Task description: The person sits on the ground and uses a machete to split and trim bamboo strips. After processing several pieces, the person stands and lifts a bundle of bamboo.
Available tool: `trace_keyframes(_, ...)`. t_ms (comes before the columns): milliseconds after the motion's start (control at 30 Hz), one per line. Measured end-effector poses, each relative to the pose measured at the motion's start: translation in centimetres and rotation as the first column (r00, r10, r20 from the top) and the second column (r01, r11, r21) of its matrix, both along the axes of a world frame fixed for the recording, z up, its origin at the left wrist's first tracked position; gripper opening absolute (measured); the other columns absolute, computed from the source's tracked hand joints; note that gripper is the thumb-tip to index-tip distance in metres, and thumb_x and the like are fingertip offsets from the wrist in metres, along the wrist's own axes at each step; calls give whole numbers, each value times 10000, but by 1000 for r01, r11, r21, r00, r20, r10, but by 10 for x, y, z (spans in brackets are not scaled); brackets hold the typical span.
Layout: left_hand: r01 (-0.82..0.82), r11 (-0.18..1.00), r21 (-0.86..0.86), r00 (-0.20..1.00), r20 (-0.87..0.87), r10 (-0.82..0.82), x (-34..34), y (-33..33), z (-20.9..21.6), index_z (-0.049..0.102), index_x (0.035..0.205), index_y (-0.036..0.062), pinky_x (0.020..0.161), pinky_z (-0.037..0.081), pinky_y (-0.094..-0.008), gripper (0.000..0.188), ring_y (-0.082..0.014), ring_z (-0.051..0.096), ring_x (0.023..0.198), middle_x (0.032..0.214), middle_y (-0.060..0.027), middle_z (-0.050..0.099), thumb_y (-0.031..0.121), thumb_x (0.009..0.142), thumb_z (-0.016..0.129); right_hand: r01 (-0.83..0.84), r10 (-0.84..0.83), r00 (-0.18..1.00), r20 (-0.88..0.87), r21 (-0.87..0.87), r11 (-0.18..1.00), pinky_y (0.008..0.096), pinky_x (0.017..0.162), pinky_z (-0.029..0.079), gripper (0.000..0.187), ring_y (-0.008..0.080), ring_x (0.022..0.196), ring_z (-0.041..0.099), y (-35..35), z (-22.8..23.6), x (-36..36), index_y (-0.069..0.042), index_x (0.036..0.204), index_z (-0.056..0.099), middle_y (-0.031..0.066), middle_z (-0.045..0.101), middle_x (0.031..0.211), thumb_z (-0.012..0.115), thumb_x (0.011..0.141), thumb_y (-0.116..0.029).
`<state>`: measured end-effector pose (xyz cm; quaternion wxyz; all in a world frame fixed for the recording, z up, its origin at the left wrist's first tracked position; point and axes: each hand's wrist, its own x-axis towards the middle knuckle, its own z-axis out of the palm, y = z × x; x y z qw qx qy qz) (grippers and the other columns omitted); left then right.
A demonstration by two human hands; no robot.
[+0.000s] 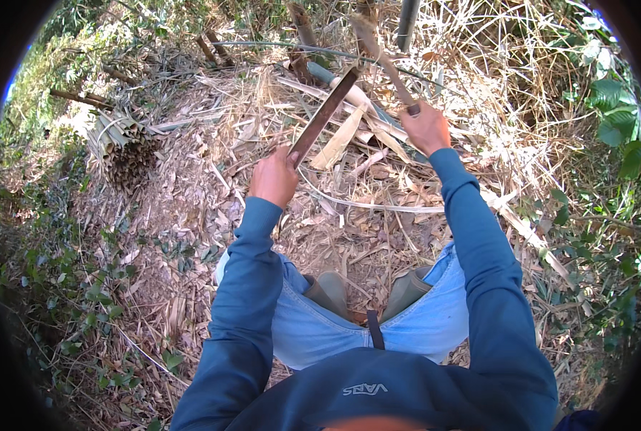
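My left hand (pixel 274 177) is closed round the lower end of a split bamboo piece (pixel 325 117), long, straight and reddish brown, which slants up and to the right. My right hand (pixel 427 128) grips a machete (pixel 389 66) by its handle. Its blade points up and to the left, widening toward the tip and slightly blurred. The blade's far part is near the upper end of the bamboo piece; whether they touch I cannot tell. Below both, pale bamboo splints (pixel 340 140) and a greenish bamboo pole (pixel 385 118) lie on the ground.
A tied bundle of cut bamboo strips (pixel 123 151) lies at the left. Cut stumps (pixel 301 27) and a dark upright pole (pixel 407 25) stand at the far side. A thin curved strip (pixel 378 207) crosses before my boots (pixel 405 293). Leafy plants (pixel 615 118) edge the right.
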<state>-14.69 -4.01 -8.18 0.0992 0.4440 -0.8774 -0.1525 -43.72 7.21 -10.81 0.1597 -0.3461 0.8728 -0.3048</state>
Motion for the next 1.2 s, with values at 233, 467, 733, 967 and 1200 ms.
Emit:
trace_keyframes(233,-76,996,-39,994,78,78,-22,1,0,594,947,30,685,502,-544,150,-460,637,758,775,-264,649,144,898,509,-424,449,856,-258,149,893,471,687,533,337,376,730,663,-4,16,52,-77,841,607,195,668,770,564,827,-411)
trace_keyframes(467,-89,994,-57,996,24,90,-14,0,2,584,925,37,670,504,-545,151,-450,643,738,780,-258,653,173,910,522,-411,418,857,-301,90,907,475,681,536,299,375,715,664,-6,7,69,-82,865,608,199,661,745,566,828,-376)
trace_keyframes(733,-23,1000,-4,995,97,24,-7,10,-3,590,919,51,678,503,-545,138,-455,638,726,742,-256,644,180,896,547,-151,172,975,-141,149,977,429,680,556,371,330,684,684,-12,2,17,-102,942,687,187,672,708,561,816,-427)
trace_keyframes(967,-18,999,-40,999,26,19,-10,6,-3,604,913,32,680,488,-552,186,-471,627,742,756,-275,640,211,911,555,-315,343,884,-318,139,939,466,732,537,336,350,774,679,-12,-9,30,-106,950,621,179,673,799,574,816,-410)
trace_keyframes(1200,-63,996,68,997,-37,66,12,-16,-11,633,1003,15,739,464,-543,261,-483,615,809,817,-287,640,244,944,524,104,-100,994,-49,80,991,438,798,518,446,354,843,668,-1,2,-16,-62,1071,661,201,689,906,570,798,-404)
